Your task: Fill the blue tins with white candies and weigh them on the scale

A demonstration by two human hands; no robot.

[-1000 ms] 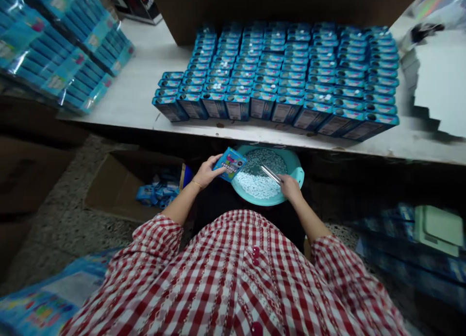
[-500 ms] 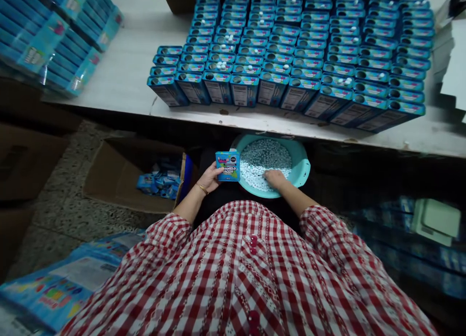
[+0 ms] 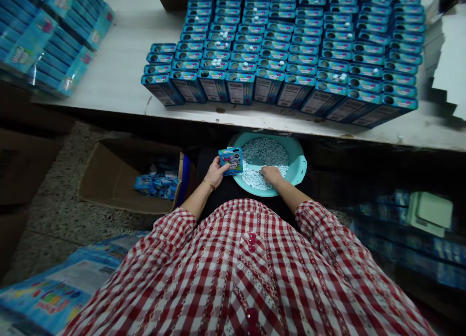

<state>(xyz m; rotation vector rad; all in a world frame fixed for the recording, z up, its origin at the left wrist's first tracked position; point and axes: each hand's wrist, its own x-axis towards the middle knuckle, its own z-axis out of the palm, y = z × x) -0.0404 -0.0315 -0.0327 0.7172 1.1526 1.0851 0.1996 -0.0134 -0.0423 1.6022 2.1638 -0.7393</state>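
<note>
A small blue candy box [image 3: 230,162] with printed lettering is gripped in my left hand [image 3: 214,173], thumb across its front. The box is slightly tilted beside the left rim of a turquoise plastic basin [image 3: 299,168]. Small white candies [image 3: 255,179] lie in the basin, with a bare patch of its bottom showing. My right hand [image 3: 272,175] is down in the basin, its fingers curled together at the candies. The fingertips are partly hidden among them.
Rows of upright blue boxes [image 3: 240,88] stand on the white table [image 3: 127,95], some with white candies on top. Wrapped packs [image 3: 69,66] lie at left. Below are a cardboard box [image 3: 109,176] with blue packets, a printed blue bag [image 3: 54,292] and a pale green scale [image 3: 431,212].
My left hand has tilted the candy box and raised it slightly, so its top end shows more. In the basin my right hand has shifted a little, and more bare bottom shows. The view moved slightly.
</note>
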